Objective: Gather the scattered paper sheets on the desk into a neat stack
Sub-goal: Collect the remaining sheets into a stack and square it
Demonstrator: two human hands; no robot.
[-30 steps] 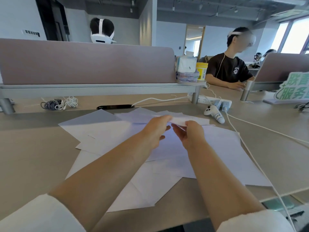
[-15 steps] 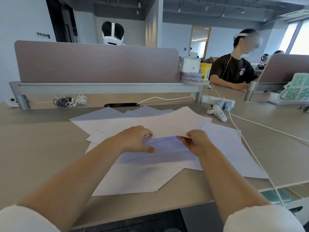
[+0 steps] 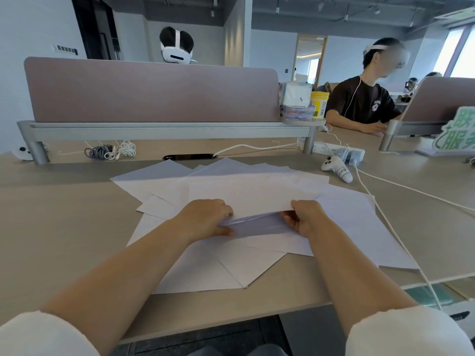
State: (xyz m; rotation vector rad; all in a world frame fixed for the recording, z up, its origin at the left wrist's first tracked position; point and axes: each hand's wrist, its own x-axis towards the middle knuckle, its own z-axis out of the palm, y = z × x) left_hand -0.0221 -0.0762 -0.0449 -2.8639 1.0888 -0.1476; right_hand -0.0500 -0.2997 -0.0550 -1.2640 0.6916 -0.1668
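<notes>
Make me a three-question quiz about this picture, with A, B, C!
1. Where is the white controller? A) right of the papers B) on the papers C) under them
2. What colour is the tub on the shelf? A) red B) yellow C) black
3. What are the left hand and right hand doing? A) pointing B) resting flat C) gripping one sheet
Answers: 1 A, it lies off their right edge; 2 B, yellow body; 3 C, both pinch its near edge.

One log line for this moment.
left hand grips lifted sheet | right hand grips it too | other sheets scattered | stack not formed
</notes>
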